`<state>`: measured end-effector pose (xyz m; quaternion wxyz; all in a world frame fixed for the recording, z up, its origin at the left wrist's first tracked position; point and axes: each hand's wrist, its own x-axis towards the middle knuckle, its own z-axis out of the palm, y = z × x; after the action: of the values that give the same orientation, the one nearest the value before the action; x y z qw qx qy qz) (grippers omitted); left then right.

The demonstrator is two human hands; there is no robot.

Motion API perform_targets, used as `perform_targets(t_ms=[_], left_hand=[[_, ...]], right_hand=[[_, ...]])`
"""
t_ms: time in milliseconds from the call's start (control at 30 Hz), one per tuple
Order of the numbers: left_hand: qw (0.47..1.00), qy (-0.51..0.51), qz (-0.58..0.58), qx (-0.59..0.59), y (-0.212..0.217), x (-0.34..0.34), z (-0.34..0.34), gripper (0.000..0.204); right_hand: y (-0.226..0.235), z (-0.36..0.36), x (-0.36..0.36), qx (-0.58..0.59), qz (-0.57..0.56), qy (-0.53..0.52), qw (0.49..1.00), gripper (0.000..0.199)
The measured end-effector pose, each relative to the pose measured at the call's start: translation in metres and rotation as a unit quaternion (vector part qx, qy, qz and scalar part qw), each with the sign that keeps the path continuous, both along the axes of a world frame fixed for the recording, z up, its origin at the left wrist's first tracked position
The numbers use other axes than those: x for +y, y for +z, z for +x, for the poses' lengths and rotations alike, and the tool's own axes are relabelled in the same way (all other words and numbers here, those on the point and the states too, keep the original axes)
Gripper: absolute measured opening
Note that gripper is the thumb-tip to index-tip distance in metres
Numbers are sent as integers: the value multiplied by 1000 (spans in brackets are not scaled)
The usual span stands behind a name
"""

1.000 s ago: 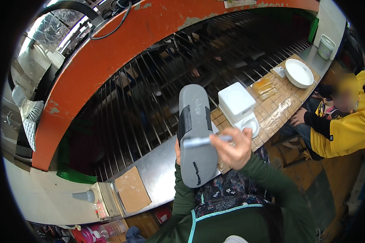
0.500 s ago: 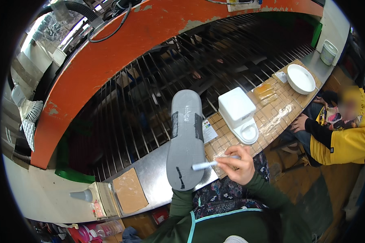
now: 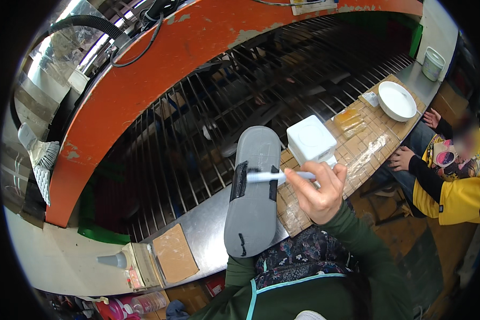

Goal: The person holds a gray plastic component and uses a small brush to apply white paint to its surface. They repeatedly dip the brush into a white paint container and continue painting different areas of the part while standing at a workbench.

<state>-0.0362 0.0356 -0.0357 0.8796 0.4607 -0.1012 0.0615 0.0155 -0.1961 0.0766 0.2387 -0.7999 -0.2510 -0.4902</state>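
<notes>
My right hand (image 3: 320,194) is closed around the pale handle of a slim brush (image 3: 274,176). The brush's dark tip is at the black patch (image 3: 240,181) on the left side of a grey slide sole (image 3: 252,213). A second black patch sits on the sole's right edge, and a short black streak marks its near end. Underneath the sole, my left hand is hidden; only the green sleeve (image 3: 239,271) shows at its near end. Just beyond my right hand stands a white plastic dispenser (image 3: 310,137), its front partly covered by the hand.
A dark roller conveyor (image 3: 197,133) runs behind, under an orange hood (image 3: 144,69). On the cardboard-topped bench are a white bowl (image 3: 397,101) and an amber block (image 3: 350,122). A brown board (image 3: 175,255) lies at left. Another person in yellow (image 3: 453,186) sits at right.
The brush has moved from beside the sole's near end, away from me, to the left black patch. The sole has shifted slightly right and tilted. Dark footwear shows on the conveyor behind it.
</notes>
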Motion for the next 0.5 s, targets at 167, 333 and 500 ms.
perform_targets(t_ms=[167, 333, 500], left_hand=[[1000, 11, -5, 3, -1, 1, 0, 66], [1000, 26, -11, -7, 1, 5, 1, 66], [998, 56, -24, -20, 1, 12, -1, 65]], right_hand=[[-5, 14, -13, 31, 75, -48, 996, 27], [-30, -11, -16, 272, 195, 160, 929, 22], [-109, -1, -21, 470, 546, 603, 342, 21]])
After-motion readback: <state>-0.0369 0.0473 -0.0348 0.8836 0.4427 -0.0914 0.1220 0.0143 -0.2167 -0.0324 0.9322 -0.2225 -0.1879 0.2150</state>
